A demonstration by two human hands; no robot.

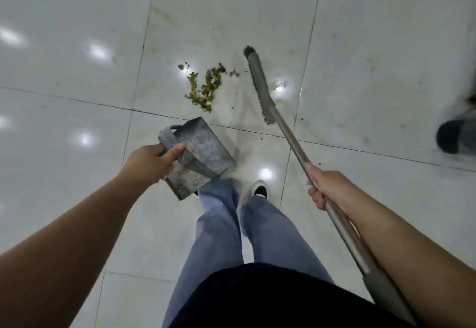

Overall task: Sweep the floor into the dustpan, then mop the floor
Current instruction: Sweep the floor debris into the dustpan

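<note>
Standing on the white tiled floor point(77, 211) in blue jeans point(219, 224) and a white shoe point(258, 187). Gripping the grey dustpan point(198, 152) by its handle with the left hand point(152, 160), fingers curled round it; carrying it tilted above the floor, mouth pointing away toward the green scraps point(206, 88), only stains and smears showing inside. Clasping the broom point(260, 88) by its metal shaft in the clenched right hand point(327, 188), long axis running away and leftward, brush head lying just right of the scraps. Scraps sitting beyond the dustpan, apart from it.
</note>
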